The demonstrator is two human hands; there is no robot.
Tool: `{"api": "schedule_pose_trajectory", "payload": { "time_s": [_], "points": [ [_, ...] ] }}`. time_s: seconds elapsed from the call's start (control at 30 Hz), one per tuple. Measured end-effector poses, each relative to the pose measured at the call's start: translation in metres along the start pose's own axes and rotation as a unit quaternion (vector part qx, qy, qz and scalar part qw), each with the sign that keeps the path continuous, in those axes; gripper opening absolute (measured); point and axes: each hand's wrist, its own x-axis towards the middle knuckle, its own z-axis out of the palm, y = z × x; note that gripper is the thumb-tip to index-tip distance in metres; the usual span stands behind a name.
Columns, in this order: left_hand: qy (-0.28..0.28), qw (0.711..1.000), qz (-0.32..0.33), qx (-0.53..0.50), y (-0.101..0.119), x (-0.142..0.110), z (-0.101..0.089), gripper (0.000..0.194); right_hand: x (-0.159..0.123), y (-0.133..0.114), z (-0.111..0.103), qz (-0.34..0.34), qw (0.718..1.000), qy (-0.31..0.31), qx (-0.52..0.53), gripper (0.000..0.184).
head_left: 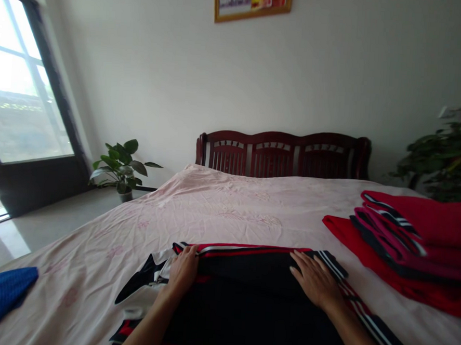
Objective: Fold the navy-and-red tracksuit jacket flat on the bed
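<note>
A dark navy jacket [253, 304] with red edging and white stripes lies folded on the bed in front of me. My left hand [183, 271] rests on its far left corner, fingers close together and laid over the cloth. Near the far right corner, my right hand [315, 279] lies flat on the jacket with its fingers spread. A white and navy collar end [140, 297] sticks out to the left, beside my left wrist. The striped sleeve [381, 327] runs out along the right side, partly under my right forearm.
Folded red, pink and navy clothes [417, 246] are stacked on the right of the pink bedsheet [220, 208]. A blue cloth item [2, 299] lies at the left edge. Beyond stand a dark wooden headboard [272, 154] and potted plants [121, 166] [446, 159].
</note>
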Motion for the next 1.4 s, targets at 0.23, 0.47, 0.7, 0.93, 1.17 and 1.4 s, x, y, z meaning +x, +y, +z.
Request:
{"api": "schedule_pose_trajectory", "payload": {
  "time_s": [0.23, 0.47, 0.7, 0.93, 1.17, 1.4],
  "points": [
    [0.013, 0.99, 0.14, -0.025, 0.004, -0.007, 0.012, 0.044, 0.001, 0.0, -0.001, -0.005, 1.0, -0.002, -0.003, 0.051],
    [-0.003, 0.992, 0.098, 0.081, 0.003, -0.013, 0.032, 0.05, 0.001, -0.002, -0.002, 0.001, 1.0, -0.014, -0.011, 0.048],
    [0.02, 0.99, 0.069, 0.118, 0.007, -0.017, 0.034, 0.053, 0.0, -0.001, -0.001, 0.001, 1.0, -0.011, -0.008, 0.049],
    [0.031, 0.989, 0.054, 0.135, 0.01, -0.019, 0.034, 0.052, 0.0, -0.003, -0.002, 0.015, 1.0, -0.014, -0.003, 0.05],
    [0.014, 0.99, 0.05, 0.134, 0.005, -0.014, 0.037, 0.053, 0.002, -0.005, -0.006, 0.025, 0.999, -0.03, 0.008, 0.049],
    [0.009, 0.991, 0.051, 0.126, 0.002, -0.013, 0.039, 0.054, 0.002, -0.006, -0.01, 0.028, 0.999, -0.045, 0.006, 0.05]
  ]
}}
